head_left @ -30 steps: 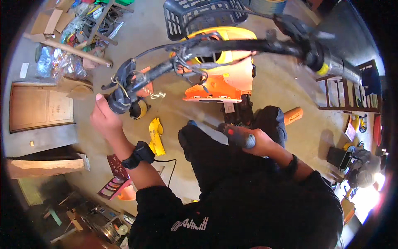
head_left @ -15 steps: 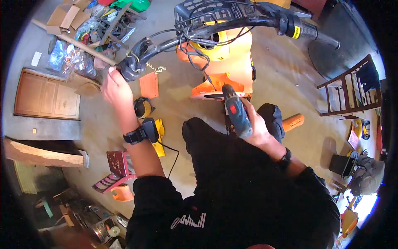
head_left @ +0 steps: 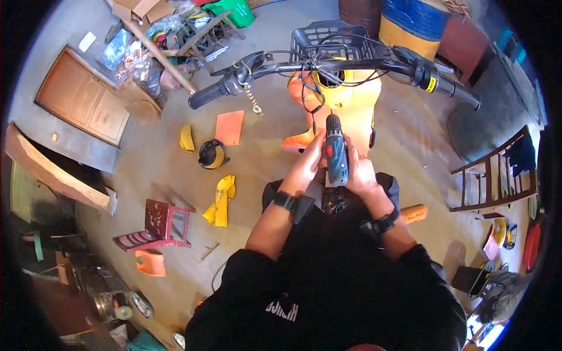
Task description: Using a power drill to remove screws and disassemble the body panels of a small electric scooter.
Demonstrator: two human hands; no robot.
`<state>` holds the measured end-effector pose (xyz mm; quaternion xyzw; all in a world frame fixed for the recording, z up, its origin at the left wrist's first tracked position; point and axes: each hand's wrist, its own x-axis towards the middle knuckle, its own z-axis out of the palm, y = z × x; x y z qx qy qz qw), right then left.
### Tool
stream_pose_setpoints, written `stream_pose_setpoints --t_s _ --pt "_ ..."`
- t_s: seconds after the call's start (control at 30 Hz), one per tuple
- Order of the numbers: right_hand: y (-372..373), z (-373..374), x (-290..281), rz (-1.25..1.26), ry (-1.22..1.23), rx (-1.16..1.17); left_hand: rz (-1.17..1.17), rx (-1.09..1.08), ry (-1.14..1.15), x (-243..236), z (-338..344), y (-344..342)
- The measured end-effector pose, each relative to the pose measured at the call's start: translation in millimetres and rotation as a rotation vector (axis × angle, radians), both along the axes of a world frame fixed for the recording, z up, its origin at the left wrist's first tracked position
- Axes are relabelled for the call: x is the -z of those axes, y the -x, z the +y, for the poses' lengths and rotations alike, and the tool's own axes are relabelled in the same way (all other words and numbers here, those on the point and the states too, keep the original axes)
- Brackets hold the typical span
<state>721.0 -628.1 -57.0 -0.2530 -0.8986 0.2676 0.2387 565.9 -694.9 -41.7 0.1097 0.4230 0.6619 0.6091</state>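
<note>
A blue-grey cordless drill (head_left: 337, 155) with a red patch on top points forward, away from me, its chuck at the far end. My right hand (head_left: 362, 174) wraps round its right side. Against its left side lies my left hand (head_left: 305, 167), thumb forward, its other fingers mostly hidden underneath. Just beyond the chuck is the orange front body (head_left: 345, 111) of a two-wheeler, whose black handlebar (head_left: 281, 68) spans the view. Below the drill, between my knees, wiring (head_left: 333, 205) shows in an opened part of the vehicle.
Left on the floor lie a yellow panel (head_left: 222, 199), a black-and-yellow round part (head_left: 213, 154), an orange panel (head_left: 229, 127) and a red stool (head_left: 164, 225). A black basket (head_left: 333, 41) is mounted at the vehicle's front. A wooden rack (head_left: 497, 169) stands at right, drums (head_left: 410, 26) behind.
My left hand has left the left handlebar end and come to the drill's left side. The drill now points straight ahead, and the handlebar sits more level in view.
</note>
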Motion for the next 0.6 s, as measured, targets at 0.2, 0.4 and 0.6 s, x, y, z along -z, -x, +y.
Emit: stream_pose_setpoints --t_s 0.2,0.4,0.6 --pt "21.8 7.3 32.7 0.101 -0.164 0.039 0.351 -0.038 -0.107 -7.4 34.7 9.3" --pt "13.5 19.9 53.8 0.037 -0.052 0.104 0.354 -0.056 -0.144 -13.6 50.4 -9.6" --pt "18.4 20.0 52.1 -0.008 -0.003 0.106 0.432 -0.087 -0.132 5.4 54.3 -0.5"
